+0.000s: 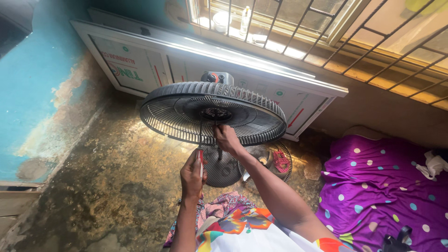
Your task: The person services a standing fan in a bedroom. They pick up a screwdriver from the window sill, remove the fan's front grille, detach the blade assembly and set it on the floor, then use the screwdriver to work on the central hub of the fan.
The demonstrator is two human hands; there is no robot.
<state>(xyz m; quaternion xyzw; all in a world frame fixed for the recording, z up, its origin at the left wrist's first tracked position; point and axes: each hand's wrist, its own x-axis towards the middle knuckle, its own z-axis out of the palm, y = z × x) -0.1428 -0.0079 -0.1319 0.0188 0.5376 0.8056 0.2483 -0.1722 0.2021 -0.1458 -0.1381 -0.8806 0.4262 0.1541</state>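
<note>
Right hand (227, 138) pinches at the fan grille (212, 113); left hand (192, 173) grips a screwdriver (201, 161), apparently. Steadying the grille would help.

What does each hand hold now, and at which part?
The left hand holds a screwdriver by its red handle. The right hand grips the fan guard at its lower front rim.

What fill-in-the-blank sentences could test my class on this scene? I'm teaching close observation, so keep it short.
1. The right hand reaches into the black fan ____.
2. The left hand holds a screwdriver with a ____ handle.
3. The purple cloth bears coloured ____.

Missing words: guard (cage); red; dots
</note>
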